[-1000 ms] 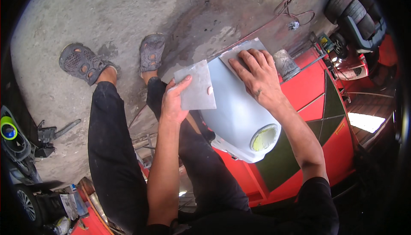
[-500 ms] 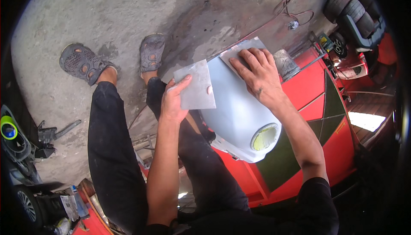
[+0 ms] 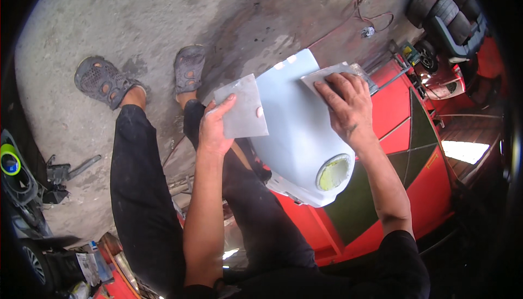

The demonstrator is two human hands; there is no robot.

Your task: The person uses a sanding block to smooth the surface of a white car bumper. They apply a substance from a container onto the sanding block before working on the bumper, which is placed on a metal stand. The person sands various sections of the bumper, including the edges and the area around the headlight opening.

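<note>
My left hand (image 3: pixel 217 130) pinches a flat grey rectangular sheet (image 3: pixel 242 105), thumb on its upper face and a fingertip showing at its far edge. Under the bent fingers of my right hand (image 3: pixel 350 103) lies another thin grey sheet (image 3: pixel 321 75), pressed along the right side of a smooth pale blue-grey shell (image 3: pixel 289 113). This curved shell looks like a vehicle body part, perhaps a tank. Near its closer end is a round recess (image 3: pixel 333 173) with yellow-green material inside. Small bare patches (image 3: pixel 286 62) mark its far edge. The underside of the right sheet is hidden.
Beneath the shell is a red and dark-green panelled surface (image 3: pixel 392 179). A crumpled grey item (image 3: pixel 364 76) sits beyond my right hand. Tyres (image 3: pixel 444 7) stand at the far right, a cable (image 3: pixel 357 10) crosses the concrete floor (image 3: pixel 136 21), and car parts (image 3: pixel 19 173) lie left.
My right hand and its sheet have slid right and nearer across the shell, uncovering its far edge. My left hand and its sheet have shifted slightly left.
</note>
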